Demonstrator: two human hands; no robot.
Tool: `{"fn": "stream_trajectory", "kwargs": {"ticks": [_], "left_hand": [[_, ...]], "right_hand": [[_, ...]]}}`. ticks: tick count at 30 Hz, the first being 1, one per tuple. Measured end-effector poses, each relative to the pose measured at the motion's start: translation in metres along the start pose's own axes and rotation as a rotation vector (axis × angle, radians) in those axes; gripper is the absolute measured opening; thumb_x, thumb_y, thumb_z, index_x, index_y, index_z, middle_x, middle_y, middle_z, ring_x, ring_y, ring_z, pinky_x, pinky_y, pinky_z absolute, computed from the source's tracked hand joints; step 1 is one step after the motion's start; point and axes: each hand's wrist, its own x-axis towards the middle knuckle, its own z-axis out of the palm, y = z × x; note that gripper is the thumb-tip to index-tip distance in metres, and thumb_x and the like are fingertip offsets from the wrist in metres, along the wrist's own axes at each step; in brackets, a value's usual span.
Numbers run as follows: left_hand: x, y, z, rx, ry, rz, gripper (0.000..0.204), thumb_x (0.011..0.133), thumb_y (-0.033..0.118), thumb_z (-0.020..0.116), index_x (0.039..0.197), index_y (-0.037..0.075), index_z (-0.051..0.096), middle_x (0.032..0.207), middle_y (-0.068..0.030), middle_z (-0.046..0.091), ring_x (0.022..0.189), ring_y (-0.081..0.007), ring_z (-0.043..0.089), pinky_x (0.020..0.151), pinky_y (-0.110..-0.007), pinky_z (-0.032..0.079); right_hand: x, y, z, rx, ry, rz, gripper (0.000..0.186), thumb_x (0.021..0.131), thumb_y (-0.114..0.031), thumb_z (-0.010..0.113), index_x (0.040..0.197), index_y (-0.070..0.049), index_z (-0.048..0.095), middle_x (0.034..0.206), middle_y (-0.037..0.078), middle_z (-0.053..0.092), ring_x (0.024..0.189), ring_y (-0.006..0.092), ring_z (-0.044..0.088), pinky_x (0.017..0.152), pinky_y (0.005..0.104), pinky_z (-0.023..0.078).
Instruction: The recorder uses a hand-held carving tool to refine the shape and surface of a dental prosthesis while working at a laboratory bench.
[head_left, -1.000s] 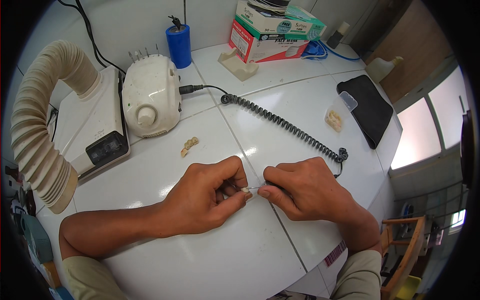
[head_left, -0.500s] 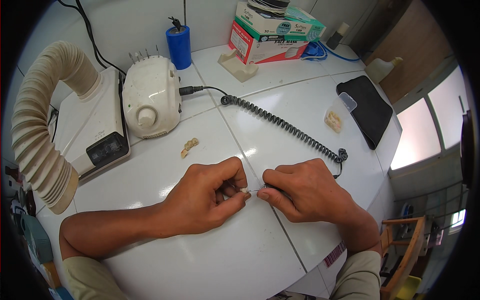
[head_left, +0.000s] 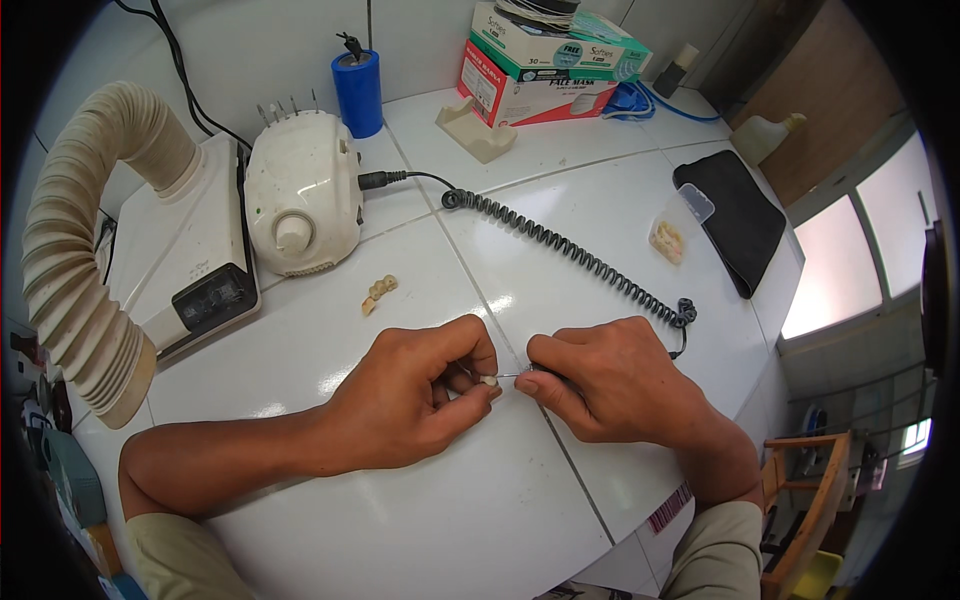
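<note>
One clear box (head_left: 683,222) holds, apparently, tooth casts (head_left: 666,240).

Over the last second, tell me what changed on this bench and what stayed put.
Almost nothing changed. The left hand still pinches a small tooth-coloured piece, and the right hand still holds the thin tool tip against it; both hands stay in the same spot. The coiled cord, the white motor unit and the loose dental piece have not moved.

White tiled counter (head_left: 560,170); motor unit (head_left: 300,195); coiled cord (head_left: 570,255); boxes (head_left: 545,60)
</note>
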Motion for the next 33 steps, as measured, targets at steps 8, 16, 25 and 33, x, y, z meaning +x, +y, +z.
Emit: {"fn": "stream_trajectory", "kwargs": {"ticks": [8, 16, 25, 33], "left_hand": [[-0.0001, 0.0013, -0.0009, -0.002, -0.017, -0.012, 0.011, 0.101, 0.003, 0.072, 0.108, 0.0, 0.064, 0.093, -0.0048, 0.079, 0.084, -0.0069, 0.076, 0.065, -0.021, 0.056], [0.0003, 0.0012, -0.0014, 0.009, -0.019, -0.009, 0.012, 0.101, 0.002, 0.071, 0.11, -0.001, 0.064, 0.092, -0.0049, 0.079, 0.083, -0.0069, 0.076, 0.064, -0.022, 0.055], [-0.0006, 0.0001, -0.0017, 0.022, -0.018, 0.0, 0.013, 0.1, 0.002, 0.072, 0.11, -0.001, 0.064, 0.093, -0.0051, 0.079, 0.084, -0.0069, 0.076, 0.064, -0.022, 0.055], [-0.0004, -0.001, -0.0002, 0.029, -0.01, 0.009, 0.013, 0.098, 0.002, 0.075, 0.107, -0.001, 0.066, 0.096, -0.0048, 0.078, 0.086, -0.0063, 0.075, 0.065, -0.022, 0.056]], "right_hand": [[0.0001, -0.0028, -0.0036, 0.002, -0.02, 0.007, 0.04, 0.11, -0.042, 0.065, 0.087, -0.009, 0.066, 0.061, 0.009, 0.063, 0.052, 0.0336, 0.063, 0.051, 0.0465, 0.044], [-0.0003, -0.0035, -0.0048, 0.014, -0.033, -0.003, 0.039, 0.11, -0.042, 0.065, 0.088, -0.009, 0.067, 0.063, 0.009, 0.064, 0.054, 0.034, 0.064, 0.052, 0.0471, 0.045], [-0.0001, -0.0029, -0.0034, 0.002, -0.04, 0.009, 0.038, 0.11, -0.042, 0.066, 0.09, -0.009, 0.068, 0.064, 0.008, 0.065, 0.054, 0.0343, 0.064, 0.052, 0.0471, 0.045], [-0.0006, -0.0041, -0.0038, -0.014, -0.046, -0.018, 0.03, 0.106, -0.036, 0.07, 0.09, -0.01, 0.066, 0.066, 0.006, 0.06, 0.055, 0.0325, 0.062, 0.053, 0.0436, 0.045]]}}
